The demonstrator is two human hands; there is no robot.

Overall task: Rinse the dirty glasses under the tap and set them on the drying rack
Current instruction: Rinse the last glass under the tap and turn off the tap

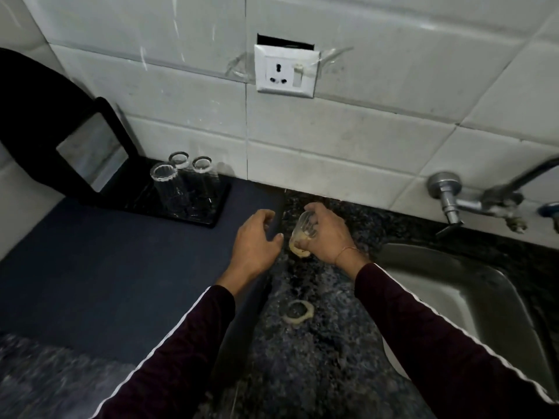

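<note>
At frame centre my right hand [325,234] gripped a ribbed clear glass [305,229] over speckled granite [317,343], my left hand [257,240] loosely curled, empty.

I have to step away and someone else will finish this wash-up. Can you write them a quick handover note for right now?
Right hand: grips a dirty glass with yellowish residue, over the stone counter, left of the sink.
Left hand: holds nothing, fingers loosely curled.
Done: three glasses stand upside down on the black tray.
Left: rinse the held glass under the tap and set it on the tray. A residue ring marks the counter.
</note>
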